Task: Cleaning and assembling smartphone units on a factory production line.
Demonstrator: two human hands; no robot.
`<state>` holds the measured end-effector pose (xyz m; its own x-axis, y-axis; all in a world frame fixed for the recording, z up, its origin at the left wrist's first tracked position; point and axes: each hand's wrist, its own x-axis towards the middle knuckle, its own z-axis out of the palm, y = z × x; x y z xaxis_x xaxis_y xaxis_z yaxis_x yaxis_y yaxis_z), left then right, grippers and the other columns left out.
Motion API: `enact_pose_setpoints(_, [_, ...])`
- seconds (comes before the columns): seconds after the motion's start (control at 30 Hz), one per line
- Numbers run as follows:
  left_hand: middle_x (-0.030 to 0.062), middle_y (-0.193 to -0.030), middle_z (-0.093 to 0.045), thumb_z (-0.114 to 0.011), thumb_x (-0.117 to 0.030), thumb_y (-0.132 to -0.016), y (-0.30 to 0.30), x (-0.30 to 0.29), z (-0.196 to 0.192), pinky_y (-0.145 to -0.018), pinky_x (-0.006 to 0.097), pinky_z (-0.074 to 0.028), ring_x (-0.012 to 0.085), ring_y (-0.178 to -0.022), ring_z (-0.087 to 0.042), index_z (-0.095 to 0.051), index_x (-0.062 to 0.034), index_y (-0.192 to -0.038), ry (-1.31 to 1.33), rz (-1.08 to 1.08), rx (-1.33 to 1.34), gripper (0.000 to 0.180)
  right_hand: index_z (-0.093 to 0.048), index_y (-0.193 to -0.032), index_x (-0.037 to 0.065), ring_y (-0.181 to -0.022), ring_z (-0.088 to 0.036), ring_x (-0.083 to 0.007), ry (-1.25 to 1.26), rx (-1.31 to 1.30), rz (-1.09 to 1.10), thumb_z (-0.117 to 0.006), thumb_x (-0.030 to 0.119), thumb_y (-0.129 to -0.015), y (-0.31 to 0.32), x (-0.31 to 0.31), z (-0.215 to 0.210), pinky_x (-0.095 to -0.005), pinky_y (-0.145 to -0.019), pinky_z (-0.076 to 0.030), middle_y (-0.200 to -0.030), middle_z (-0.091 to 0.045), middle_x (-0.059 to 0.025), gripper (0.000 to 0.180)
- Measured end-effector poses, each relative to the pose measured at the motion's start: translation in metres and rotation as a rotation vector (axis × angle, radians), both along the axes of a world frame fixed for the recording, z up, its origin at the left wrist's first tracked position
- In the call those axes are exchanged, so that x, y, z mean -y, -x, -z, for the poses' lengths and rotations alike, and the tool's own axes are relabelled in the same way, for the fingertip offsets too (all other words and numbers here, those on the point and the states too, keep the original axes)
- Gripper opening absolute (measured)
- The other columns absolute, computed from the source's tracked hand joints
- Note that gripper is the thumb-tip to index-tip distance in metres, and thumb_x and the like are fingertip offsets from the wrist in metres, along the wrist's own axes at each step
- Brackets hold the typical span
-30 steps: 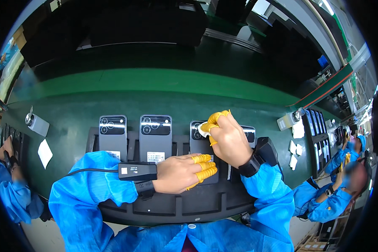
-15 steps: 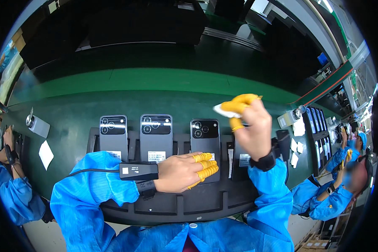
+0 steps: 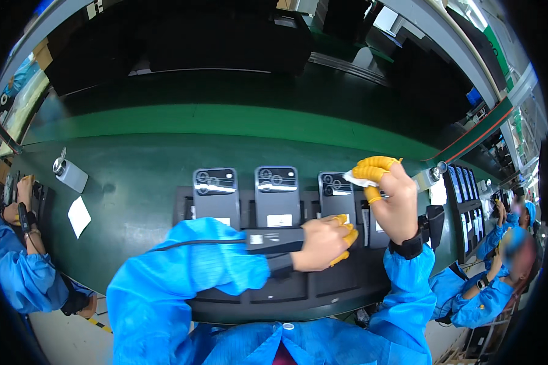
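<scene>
Several dark grey smartphones lie back up in a row on a black slotted tray. One smartphone is at the left, another smartphone in the middle. My left hand, with yellow finger cots, rests across the lower part of a third smartphone, its thumb apart from the fingers. My right hand, also in yellow finger cots, pinches a folded white wipe at that phone's camera end; whether the wipe touches it, I cannot tell. Partly below my right hand lies a further smartphone.
On the green bench stand a dispenser bottle at the left and another bottle at the right. A white sheet lies at the left. A rack of phones stands at the right. Co-workers in blue sit on both sides.
The view has shifted, so the bench things appear farther right. My right hand has come down with the wipe, closer to the third phone's camera end. My left hand stays on that phone.
</scene>
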<state>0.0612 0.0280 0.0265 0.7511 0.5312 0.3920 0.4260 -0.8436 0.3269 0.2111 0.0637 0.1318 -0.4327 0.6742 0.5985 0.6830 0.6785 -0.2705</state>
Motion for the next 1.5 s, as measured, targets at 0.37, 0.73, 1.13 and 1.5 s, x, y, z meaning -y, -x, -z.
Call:
enact_pose_setpoints(0.37, [0.0197, -0.134, -0.051, -0.061, -0.034, -0.090, 0.098, 0.004, -0.028, -0.099, 0.042, -0.048, 0.0357, -0.124, -0.052, -0.045, -0.0031, -0.138, 0.251, 0.249, -0.028, 0.060, -0.071, -0.096, 0.001, -0.091, -0.060, -0.0344, 0.076, 0.265, -0.220, -0.063, -0.010, -0.068, 0.015, -0.002, 0.020, -0.0399, -0.083, -0.052, -0.093, -0.064, -0.0142, 0.032])
enact_pose_setpoints(0.73, [0.0178, -0.134, -0.054, -0.062, -0.041, -0.089, 0.112, 0.005, -0.016, -0.104, 0.045, -0.044, 0.0389, -0.128, -0.048, -0.046, -0.0100, -0.141, 0.352, 0.183, -0.090, 0.063, -0.069, -0.089, 0.002, -0.089, -0.059, -0.0282, -0.070, 0.290, -0.350, -0.066, -0.001, -0.064, 0.081, -0.043, 0.055, -0.0359, -0.080, -0.051, -0.087, -0.061, -0.0091, 0.026])
enact_pose_setpoints(1.13, [0.0155, -0.105, -0.062, -0.065, -0.026, -0.081, 0.116, 0.006, -0.012, -0.091, 0.044, -0.051, 0.0356, -0.115, -0.055, -0.049, -0.0058, -0.137, 0.249, 0.199, 0.049, 0.061, -0.068, -0.077, 0.002, -0.083, -0.059, -0.0290, -0.008, 0.369, -0.273, -0.066, -0.002, -0.061, 0.058, -0.020, 0.034, -0.0373, -0.077, -0.051, -0.081, -0.061, -0.0097, 0.017])
enact_pose_setpoints(1.5, [0.0125, -0.099, -0.062, -0.064, -0.022, -0.079, 0.115, 0.011, -0.007, -0.083, 0.042, -0.055, 0.0317, -0.101, -0.061, -0.055, -0.0055, -0.131, 0.208, 0.138, 0.029, 0.055, -0.068, -0.074, 0.002, -0.083, -0.060, -0.0290, 0.035, 0.440, -0.270, -0.064, -0.002, -0.063, 0.056, -0.024, 0.043, -0.0373, -0.077, -0.052, -0.081, -0.061, -0.0104, 0.012])
